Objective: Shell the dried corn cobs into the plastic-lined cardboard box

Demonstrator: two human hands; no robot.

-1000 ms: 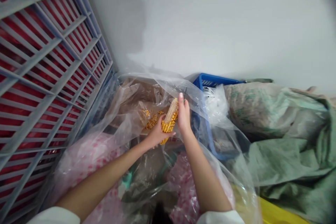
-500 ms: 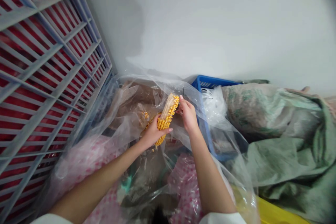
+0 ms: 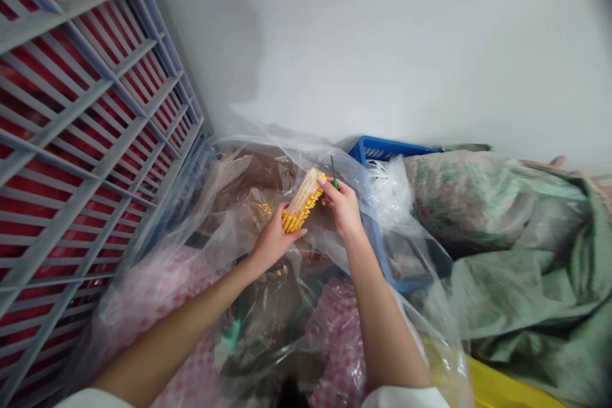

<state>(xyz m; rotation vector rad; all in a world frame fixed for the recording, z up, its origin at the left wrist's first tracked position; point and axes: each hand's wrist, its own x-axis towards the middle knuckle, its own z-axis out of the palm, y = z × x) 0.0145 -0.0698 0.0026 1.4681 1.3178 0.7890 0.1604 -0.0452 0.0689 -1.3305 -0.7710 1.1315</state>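
Note:
My left hand [image 3: 276, 237] is wrapped round the lower end of a yellow corn cob [image 3: 303, 204], which tilts up to the right. A pale strip without kernels runs along its upper left side, while rows of kernels cover the rest that shows. At the cob's upper right, my right hand [image 3: 342, 203] has its thumb against the kernels. Its fingers are closed on a green-handled screwdriver [image 3: 335, 183] with a thin dark shaft pointing up. Most of the handle is hidden in the hand. Beneath both hands, loose kernels [image 3: 264, 208] lie in a clear plastic bag [image 3: 224, 204].
A grey slatted crate [image 3: 95, 140] with red behind its slats stands at the left. On the right are a blue basket [image 3: 382, 261] and a greenish woven sack [image 3: 502, 204]. Pink-patterned plastic [image 3: 162, 299] lies below my left forearm. A white wall [image 3: 382, 44] rises behind.
My left hand has moved slightly left and down on the cob, whose bare strip faces me more. My right thumb has shifted left onto the kernels, and the screwdriver's green handle now shows.

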